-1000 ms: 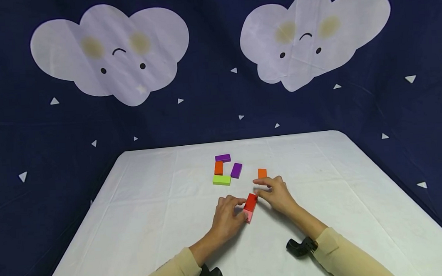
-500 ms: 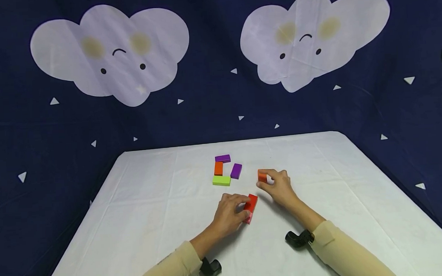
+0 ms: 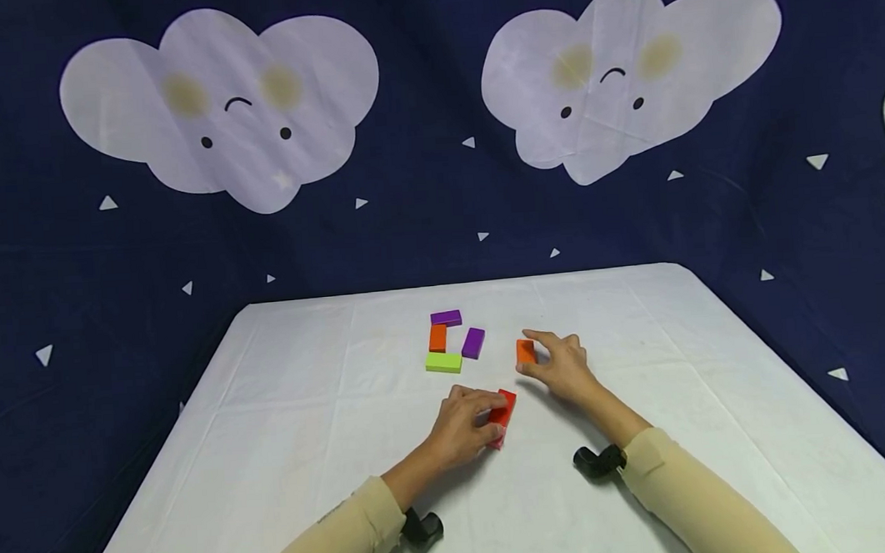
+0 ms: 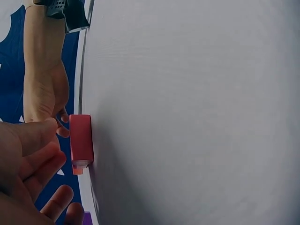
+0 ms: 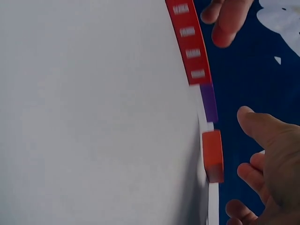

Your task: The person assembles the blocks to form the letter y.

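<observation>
My left hand (image 3: pixel 464 426) reaches over a red block (image 3: pixel 506 408) lying aslant near the middle of the table. Its thumb and index finger are spread above it, and they hide most of the near end. In the left wrist view a pinkish-red block (image 4: pixel 81 139) stands just beyond the fingers, with a gap between. Farther right, my right hand (image 3: pixel 564 367) is beside an orange block (image 3: pixel 525 351). The thumb is close to the block's near end, while the index finger stretches past its far end. The right wrist view shows that orange block (image 5: pixel 213 155) apart from the thumb.
Back left of the hands lie a purple block (image 3: pixel 446 318), an orange-red block (image 3: pixel 437 338), a lime-green block (image 3: pixel 444 362) and a second purple block (image 3: pixel 473 342). A white cloth (image 3: pixel 286 452) covers the table, and a dark blue cloud-printed curtain (image 3: pixel 425 236) hangs behind it.
My right hand has moved from near the red block to the orange one; its index finger crossed over that block and has lifted away. My left hand has shifted slightly right over the red block.
</observation>
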The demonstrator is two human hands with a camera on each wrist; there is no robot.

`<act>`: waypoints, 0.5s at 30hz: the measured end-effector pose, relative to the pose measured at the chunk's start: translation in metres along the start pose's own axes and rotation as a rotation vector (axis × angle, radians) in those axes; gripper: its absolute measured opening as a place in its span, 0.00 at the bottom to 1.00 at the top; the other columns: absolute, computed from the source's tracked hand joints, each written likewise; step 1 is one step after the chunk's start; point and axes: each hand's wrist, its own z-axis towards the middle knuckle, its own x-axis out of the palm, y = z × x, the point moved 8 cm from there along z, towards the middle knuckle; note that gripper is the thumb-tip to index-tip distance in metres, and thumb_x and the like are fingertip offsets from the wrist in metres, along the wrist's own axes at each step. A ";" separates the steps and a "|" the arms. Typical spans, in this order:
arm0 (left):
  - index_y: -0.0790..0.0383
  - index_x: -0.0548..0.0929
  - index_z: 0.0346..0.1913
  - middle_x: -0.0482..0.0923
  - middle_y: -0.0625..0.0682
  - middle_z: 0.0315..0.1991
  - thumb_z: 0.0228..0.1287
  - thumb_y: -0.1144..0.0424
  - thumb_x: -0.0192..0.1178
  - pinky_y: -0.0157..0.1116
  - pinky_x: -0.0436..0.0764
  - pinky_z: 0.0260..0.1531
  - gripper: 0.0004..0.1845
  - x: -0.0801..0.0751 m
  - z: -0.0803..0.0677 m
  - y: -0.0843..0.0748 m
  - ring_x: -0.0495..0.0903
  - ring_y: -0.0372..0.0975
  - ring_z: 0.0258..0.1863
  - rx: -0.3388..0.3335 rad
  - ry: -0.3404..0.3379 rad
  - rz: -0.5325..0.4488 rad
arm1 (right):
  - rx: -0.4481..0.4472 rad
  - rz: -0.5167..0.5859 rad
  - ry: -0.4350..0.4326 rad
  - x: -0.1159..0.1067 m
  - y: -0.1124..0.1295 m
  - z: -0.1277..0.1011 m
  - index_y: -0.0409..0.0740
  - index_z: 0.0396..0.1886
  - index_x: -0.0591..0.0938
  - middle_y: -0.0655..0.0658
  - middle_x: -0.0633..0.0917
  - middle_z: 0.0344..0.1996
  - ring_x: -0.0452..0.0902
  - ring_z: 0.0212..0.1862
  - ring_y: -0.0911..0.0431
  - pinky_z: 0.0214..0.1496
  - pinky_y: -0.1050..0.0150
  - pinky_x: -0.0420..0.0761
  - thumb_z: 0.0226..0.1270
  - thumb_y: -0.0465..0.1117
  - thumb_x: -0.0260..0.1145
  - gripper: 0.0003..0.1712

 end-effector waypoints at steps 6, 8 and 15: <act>0.53 0.82 0.54 0.81 0.48 0.54 0.56 0.60 0.66 0.44 0.65 0.53 0.20 0.000 0.000 0.001 0.70 0.44 0.53 0.002 0.014 0.031 | 0.008 -0.055 0.043 0.001 -0.007 0.006 0.51 0.64 0.73 0.39 0.75 0.62 0.65 0.50 0.41 0.50 0.47 0.60 0.48 0.57 0.72 0.41; 0.53 0.82 0.53 0.81 0.49 0.54 0.55 0.60 0.66 0.43 0.65 0.51 0.20 0.001 0.001 0.002 0.69 0.44 0.53 0.008 0.015 0.033 | 0.011 -0.068 0.061 0.002 -0.007 0.008 0.51 0.64 0.73 0.39 0.75 0.63 0.64 0.50 0.41 0.50 0.48 0.60 0.49 0.58 0.72 0.41; 0.51 0.82 0.53 0.81 0.47 0.54 0.56 0.59 0.66 0.42 0.65 0.51 0.19 0.002 0.002 0.005 0.68 0.42 0.52 0.013 0.030 0.050 | 0.029 -0.089 0.107 0.004 -0.011 0.010 0.52 0.64 0.73 0.40 0.74 0.64 0.64 0.52 0.42 0.50 0.49 0.60 0.50 0.58 0.71 0.41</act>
